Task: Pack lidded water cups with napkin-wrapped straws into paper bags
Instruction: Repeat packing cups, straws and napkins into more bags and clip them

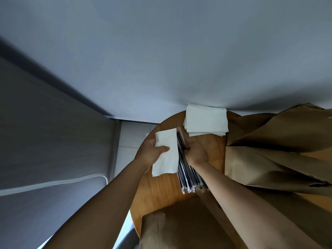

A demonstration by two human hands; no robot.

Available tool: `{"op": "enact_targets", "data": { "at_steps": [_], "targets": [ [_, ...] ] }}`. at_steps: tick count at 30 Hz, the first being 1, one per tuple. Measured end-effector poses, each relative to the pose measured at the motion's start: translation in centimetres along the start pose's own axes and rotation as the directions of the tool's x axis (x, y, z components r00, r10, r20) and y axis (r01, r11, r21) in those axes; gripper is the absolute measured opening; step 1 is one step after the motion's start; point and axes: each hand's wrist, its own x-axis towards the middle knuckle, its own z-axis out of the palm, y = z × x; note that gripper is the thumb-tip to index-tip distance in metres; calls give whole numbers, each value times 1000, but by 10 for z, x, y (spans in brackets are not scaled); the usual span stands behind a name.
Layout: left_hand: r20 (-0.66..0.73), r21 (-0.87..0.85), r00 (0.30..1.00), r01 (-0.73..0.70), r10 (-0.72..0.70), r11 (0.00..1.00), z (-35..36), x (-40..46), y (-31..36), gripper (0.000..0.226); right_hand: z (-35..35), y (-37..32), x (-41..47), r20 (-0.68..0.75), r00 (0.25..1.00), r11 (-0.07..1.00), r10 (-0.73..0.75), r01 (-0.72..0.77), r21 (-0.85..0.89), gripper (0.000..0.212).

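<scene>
White and soft, a single napkin (166, 152) is pinched in the left hand (152, 150), thumb on top, over the desk's (158, 191) left edge. Just beside it, the right hand (195, 151) has its fingers curled around clear-wrapped black straws (186, 174) lying on the round wooden top. Behind sits a napkin stack (205, 120); creased brown paper bags (274, 146) crowd the right.

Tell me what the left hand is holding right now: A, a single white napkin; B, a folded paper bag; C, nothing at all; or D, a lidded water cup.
A. The left hand pinches a single white napkin above the wooden table, beside the wrapped straws that the right hand reaches into; no cup is in view.
</scene>
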Motion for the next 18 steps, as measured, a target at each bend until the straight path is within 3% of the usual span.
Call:
{"op": "enact_targets", "data": {
  "at_steps": [6, 15, 18],
  "targets": [
    [-47, 24, 999, -23, 24, 999, 2, -4, -2, 33, -9, 2, -5, -1, 998, 996, -57, 57, -68, 32],
    [-102, -2, 991, -81, 81, 997, 9, -22, 0, 31, -8, 4, -15, 17, 997, 997, -80, 80, -16, 10],
    [-113, 20, 991, -66, 67, 998, 8, -21, -4, 36, -5, 0, -8, 21, 997, 997, -71, 70, 24, 16]
  ]
}}
